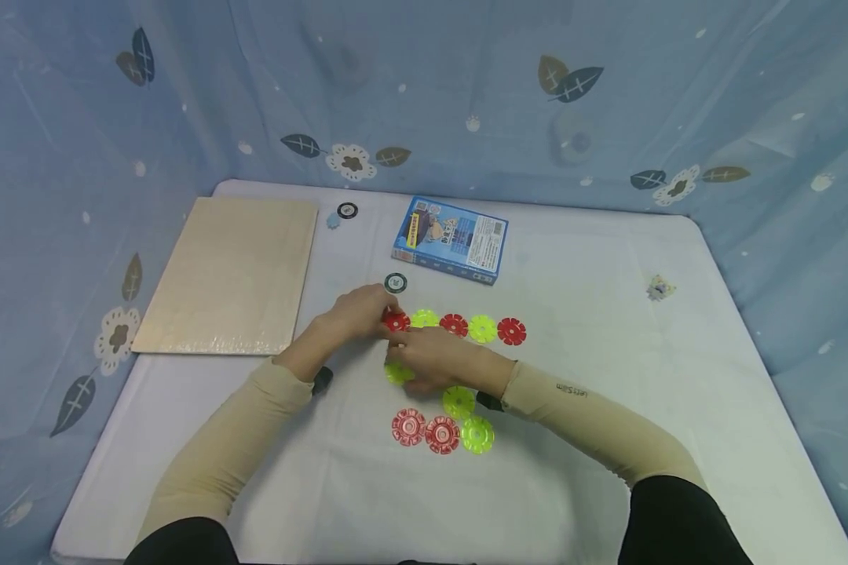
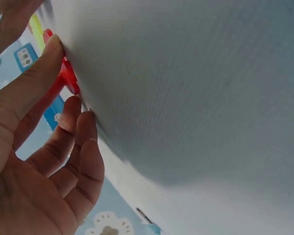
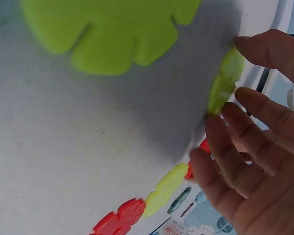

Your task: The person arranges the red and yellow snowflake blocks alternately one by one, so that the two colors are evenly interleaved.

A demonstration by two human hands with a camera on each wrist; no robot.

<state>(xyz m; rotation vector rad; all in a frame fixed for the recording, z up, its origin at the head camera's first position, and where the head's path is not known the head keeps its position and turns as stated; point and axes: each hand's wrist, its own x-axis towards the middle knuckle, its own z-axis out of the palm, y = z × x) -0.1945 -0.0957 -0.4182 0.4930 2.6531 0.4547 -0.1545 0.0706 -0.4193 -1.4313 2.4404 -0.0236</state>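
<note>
My left hand pinches a red slotted plastic disc between thumb and index finger, at the left end of a row of alternating red and yellow-green discs. In the left wrist view the other fingers curve loosely below the red disc. Crossing in from the right, my right hand has thumb and fingertips at the edge of a yellow-green disc, just below the red one. The right wrist view shows this yellow-green disc between thumb and index finger. Part of it is hidden by the hand in the head view.
Nearer me lie two yellow-green discs and two red discs. A wooden board covers the back left. Behind the row sits a blue box.
</note>
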